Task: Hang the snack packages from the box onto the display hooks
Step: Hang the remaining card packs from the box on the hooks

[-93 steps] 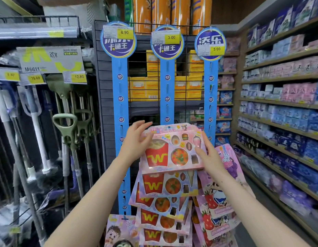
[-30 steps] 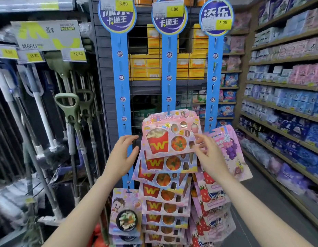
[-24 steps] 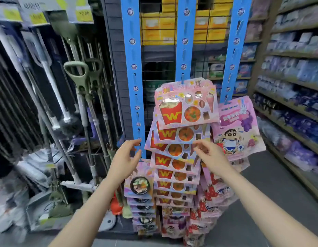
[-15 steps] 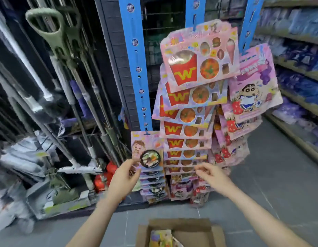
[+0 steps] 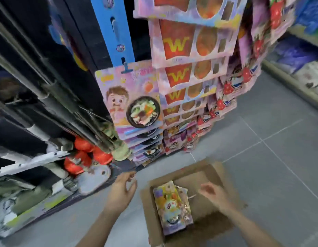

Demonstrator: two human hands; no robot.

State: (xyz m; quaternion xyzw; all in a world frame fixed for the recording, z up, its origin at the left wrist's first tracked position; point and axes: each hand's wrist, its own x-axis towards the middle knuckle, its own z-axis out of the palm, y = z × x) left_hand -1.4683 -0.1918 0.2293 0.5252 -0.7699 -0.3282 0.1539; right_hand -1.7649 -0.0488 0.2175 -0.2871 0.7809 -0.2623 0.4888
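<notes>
Several overlapping columns of pink and lilac hanging snack packages fill the upper half of what we see: the red-and-yellow "W" fries cards (image 5: 188, 56) run down the middle, the strawberry-printed packets (image 5: 231, 88) hang to their right, and the cartoon-boy cards with a black bowl window (image 5: 135, 102) hang at the left from a peg at the foot of a long blue plastic display strip (image 5: 113, 29). Below them on the grey tiled floor (image 5: 272, 157) sits an open brown cardboard box (image 5: 213, 173), its flaps folded outward, and inside it, against the left wall, lies a stack of lilac snack packages (image 5: 172, 207) printed in yellow and white. Dark mop and broom handles (image 5: 47, 90) slant across the left side, with orange-red items low among them. We hold our left hand (image 5: 121, 191) over the floor just left of the box, fingers loosely spread and holding nothing. Our right hand (image 5: 214, 194) hovers above the box interior, just right of the stack; it is blurred, its fingers look loosely curled and empty, apart from the packages.
</notes>
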